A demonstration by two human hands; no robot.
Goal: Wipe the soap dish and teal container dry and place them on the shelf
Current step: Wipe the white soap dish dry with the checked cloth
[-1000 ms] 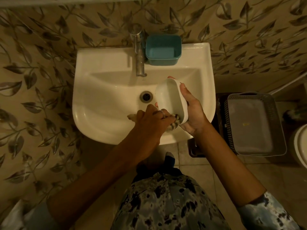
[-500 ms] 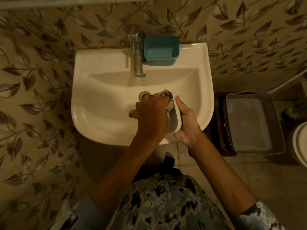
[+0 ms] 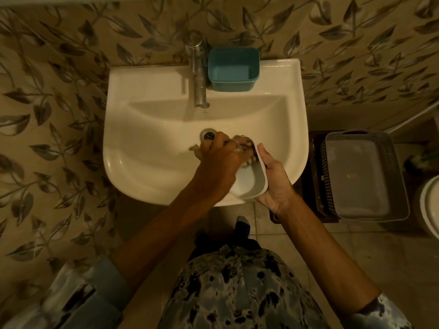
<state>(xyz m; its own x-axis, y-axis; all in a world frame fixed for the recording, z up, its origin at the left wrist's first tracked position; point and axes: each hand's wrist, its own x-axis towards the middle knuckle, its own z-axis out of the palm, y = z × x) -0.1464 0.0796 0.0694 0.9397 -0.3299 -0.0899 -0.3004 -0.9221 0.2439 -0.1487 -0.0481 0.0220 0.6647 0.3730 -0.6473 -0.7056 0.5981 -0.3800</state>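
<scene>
My right hand (image 3: 273,184) grips a white soap dish (image 3: 251,184) from its right side, over the front right of the white sink (image 3: 147,167). The dish's hollow faces up and toward me. My left hand (image 3: 218,162) holds a patterned cloth (image 3: 244,144) bunched in its fingers and presses it into the far end of the dish. Much of the cloth is hidden under the hand. The teal container (image 3: 234,70) stands empty on the sink's back ledge, right of the tap (image 3: 198,74).
The drain (image 3: 208,134) lies just left of my left hand. A grey perforated basket (image 3: 365,176) sits on a dark stand right of the sink. A white toilet rim (image 3: 430,205) shows at the far right. Leaf-patterned tiles cover the wall.
The dish was tipped up on edge and now lies flatter with its hollow showing. My left hand with the cloth moved from the near end up to the far end.
</scene>
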